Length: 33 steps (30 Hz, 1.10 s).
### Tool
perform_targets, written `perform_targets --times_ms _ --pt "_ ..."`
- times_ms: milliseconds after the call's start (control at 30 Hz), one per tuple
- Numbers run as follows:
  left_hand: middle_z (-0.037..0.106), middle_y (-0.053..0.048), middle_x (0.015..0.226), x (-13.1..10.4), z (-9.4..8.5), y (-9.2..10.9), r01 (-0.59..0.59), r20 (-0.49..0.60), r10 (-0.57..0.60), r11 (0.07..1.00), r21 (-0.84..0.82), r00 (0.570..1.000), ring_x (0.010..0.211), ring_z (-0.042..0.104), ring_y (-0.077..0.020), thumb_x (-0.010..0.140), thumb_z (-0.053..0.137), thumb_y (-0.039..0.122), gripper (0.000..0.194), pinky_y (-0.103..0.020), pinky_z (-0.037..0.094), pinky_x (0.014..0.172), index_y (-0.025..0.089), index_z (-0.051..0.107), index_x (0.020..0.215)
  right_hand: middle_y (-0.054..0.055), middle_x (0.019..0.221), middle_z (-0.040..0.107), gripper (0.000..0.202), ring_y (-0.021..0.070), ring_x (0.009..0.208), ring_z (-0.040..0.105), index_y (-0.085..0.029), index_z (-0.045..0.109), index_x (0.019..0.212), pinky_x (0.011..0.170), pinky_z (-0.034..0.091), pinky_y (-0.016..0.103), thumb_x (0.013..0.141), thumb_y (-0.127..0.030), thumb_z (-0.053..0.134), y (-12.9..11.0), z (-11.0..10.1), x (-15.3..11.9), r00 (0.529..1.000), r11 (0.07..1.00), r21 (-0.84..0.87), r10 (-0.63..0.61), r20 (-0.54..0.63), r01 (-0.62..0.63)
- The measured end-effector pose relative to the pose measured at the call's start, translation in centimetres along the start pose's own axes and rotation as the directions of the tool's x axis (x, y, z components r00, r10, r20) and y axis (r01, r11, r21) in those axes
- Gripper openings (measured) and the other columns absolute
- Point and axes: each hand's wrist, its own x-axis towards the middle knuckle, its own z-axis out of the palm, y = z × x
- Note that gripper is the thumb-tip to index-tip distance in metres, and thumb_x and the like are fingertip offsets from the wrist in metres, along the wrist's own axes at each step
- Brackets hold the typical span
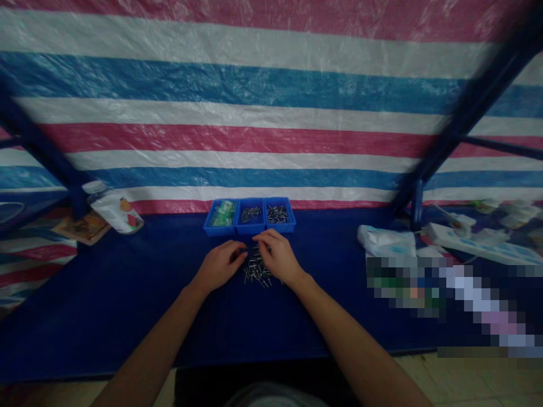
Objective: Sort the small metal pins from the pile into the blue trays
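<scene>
On the dark blue worktop (127, 294), at about ten o'clock from the hands, a white plastic bottle (113, 208) lies tilted on its side against a flat printed packet (82, 227). Nearer the middle, the left hand (218, 265) rests palm down, its fingers (238, 255) curled narrow at the left edge of a loose pile of small metal pins (258, 272); whether they pinch a pin cannot be told. The pile lies on the worktop between the two hands, directly in front of the person. At twelve o'clock from the pile, just beyond it, stands a row of three blue trays: the left tray (219, 216) holds green and clear bits, the middle tray (250, 215) a modest scatter of metal pieces, the right tray (278, 213) a similar dark scatter. The right hand (278, 257) covers the pile's right side, forefinger and thumb drawn close together near the top of the heap, seemingly picking at it, though a held pin is too small to make out. Judged from this, the sorting looks partway: both metal trays hold some pieces, yet a fair heap is left on the worktop. At three o'clock, well apart, lie a white bag (386, 240) and a white power strip (462, 240).
</scene>
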Motion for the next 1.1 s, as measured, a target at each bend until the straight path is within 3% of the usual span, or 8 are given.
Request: perform_targets --times_ms 100,267,500,700,900,1100 --pt "0.066 -0.004 0.094 -0.2 -0.2 0.3 -0.065 -0.066 0.065 0.998 0.001 0.996 0.081 0.062 -0.0180 0.097 0.053 0.042 0.029 -0.031 0.049 0.075 0.021 0.065 0.112 0.006 0.097 0.069 0.024 0.0150 0.090 0.064 -0.019 0.072 0.099 0.083 0.050 0.029 0.090 -0.013 0.050 -0.3 0.0 0.2 0.994 0.990 0.133 0.061 -0.093 -0.048" --pt "0.067 -0.005 0.094 -0.3 -0.3 0.9 -0.192 -0.081 0.199 0.977 0.092 0.977 0.089 0.063 -0.0204 0.095 0.055 0.042 0.024 -0.033 0.050 0.081 0.021 0.066 0.101 0.004 0.092 0.068 0.022 0.0127 0.078 0.064 -0.020 0.072 0.091 0.071 0.052 0.026 0.083 -0.010 0.055 -1.3 0.5 0.0 0.993 0.955 0.286 0.106 -0.059 -0.085" --pt "0.068 -0.006 0.089 -0.3 -0.3 0.7 -0.224 -0.124 0.234 0.971 0.089 0.964 0.084 0.062 -0.0187 0.101 0.047 0.035 0.028 -0.032 0.049 0.080 0.019 0.069 0.097 0.004 0.092 0.066 0.019 0.0117 0.075 0.061 -0.019 0.070 0.086 0.065 0.049 0.025 0.084 -0.010 0.053 -1.6 0.5 -0.1 0.995 0.955 0.288 0.087 -0.053 -0.068" --pt "0.068 -0.006 0.090 -0.3 -0.3 0.5 -0.204 -0.144 0.216 0.974 0.097 0.966 0.085 0.062 -0.0178 0.103 0.045 0.034 0.029 -0.032 0.049 0.081 0.019 0.069 0.096 0.006 0.095 0.061 0.020 0.0131 0.083 0.060 -0.019 0.069 0.091 0.072 0.049 0.026 0.090 -0.012 0.050 -1.2 0.3 -0.3 0.999 0.962 0.272 0.039 0.003 -0.038" --pt "0.068 -0.005 0.090 -0.3 -0.2 0.1 -0.231 -0.196 0.242 0.970 0.076 0.950 0.083 0.063 -0.0163 0.103 0.046 0.034 0.028 -0.030 0.050 0.079 0.018 0.068 0.096 0.005 0.098 0.061 0.022 0.0145 0.094 0.059 -0.021 0.066 0.097 0.088 0.047 0.032 0.094 -0.012 0.045 -0.4 0.3 -0.2 0.998 0.969 0.244 -0.048 0.049 0.034" --pt "0.066 -0.004 0.087 -0.2 -0.1 0.0 -0.250 -0.245 0.252 0.967 0.038 0.936 0.081 0.063 -0.0163 0.102 0.049 0.031 0.023 -0.029 0.050 0.077 0.018 0.067 0.096 0.004 0.098 0.059 0.023 0.0148 0.095 0.057 -0.022 0.063 0.097 0.089 0.046 0.032 0.095 -0.011 0.043 0.1 0.6 -0.3 0.991 0.951 0.294 -0.121 0.055 0.099"
